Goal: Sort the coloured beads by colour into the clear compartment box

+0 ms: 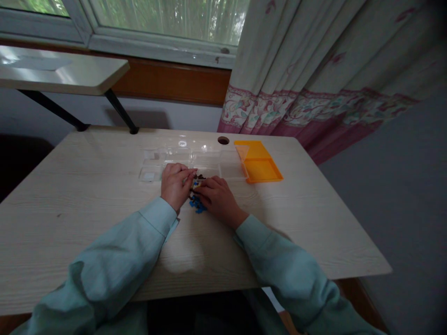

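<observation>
A: ok what's the left hand [177, 185] up to; I can't see past those knuckles from here.

B: fingers are bent in at the left side of some small blue pieces [198, 204] and dark brown pieces [199, 177]; can't tell if anything's pinched in there tbh.

A: and the right hand [219, 197]?

B: fingertips are in at the pieces from the other side; can't tell if it's gripping one either; the blue lot lies on the desk [296, 218] nearer the person, the brown just beyond, between the fingers.

A: stuff behind?

B: clear plastic trays [232, 165] just past the hands; they reach an orange tray [263, 169] on the right; floral curtain [296, 70] hangs behind.
</observation>
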Demonstrator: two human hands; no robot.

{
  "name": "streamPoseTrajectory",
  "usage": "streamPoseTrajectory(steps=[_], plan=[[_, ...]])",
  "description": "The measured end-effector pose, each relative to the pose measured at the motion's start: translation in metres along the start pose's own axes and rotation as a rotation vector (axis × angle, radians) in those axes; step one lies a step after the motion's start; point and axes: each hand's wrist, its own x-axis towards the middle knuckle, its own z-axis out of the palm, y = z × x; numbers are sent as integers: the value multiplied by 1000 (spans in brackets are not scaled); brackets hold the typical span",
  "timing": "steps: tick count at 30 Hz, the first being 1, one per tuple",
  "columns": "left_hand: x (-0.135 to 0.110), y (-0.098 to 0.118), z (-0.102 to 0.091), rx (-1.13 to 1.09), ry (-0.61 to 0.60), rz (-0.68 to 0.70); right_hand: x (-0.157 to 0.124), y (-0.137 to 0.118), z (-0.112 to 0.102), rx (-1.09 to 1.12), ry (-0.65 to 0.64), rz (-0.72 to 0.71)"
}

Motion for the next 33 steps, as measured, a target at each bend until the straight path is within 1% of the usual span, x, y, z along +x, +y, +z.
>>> streamPoseTrajectory(steps=[6, 11, 20, 28, 31, 33], plan=[[0, 1, -1, -13, -15, -4, 0, -2, -4, -31, -4, 46], [0, 3, -2, -26, -17, -6, -1, 2, -5, -70, 34, 95], [-1, 0, 1, -18, -7, 3, -1, 2, -8, -120, 27, 120], [0, 1, 0, -17, -9, 12, -1, 2, -6, -111, 27, 127], [-1, 2, 0, -20, -12, 12, -1, 5, -3, -68, 61, 131], [-1, 2, -1, -28, -13, 15, -1, 8, -1, 8, 110, 149]])
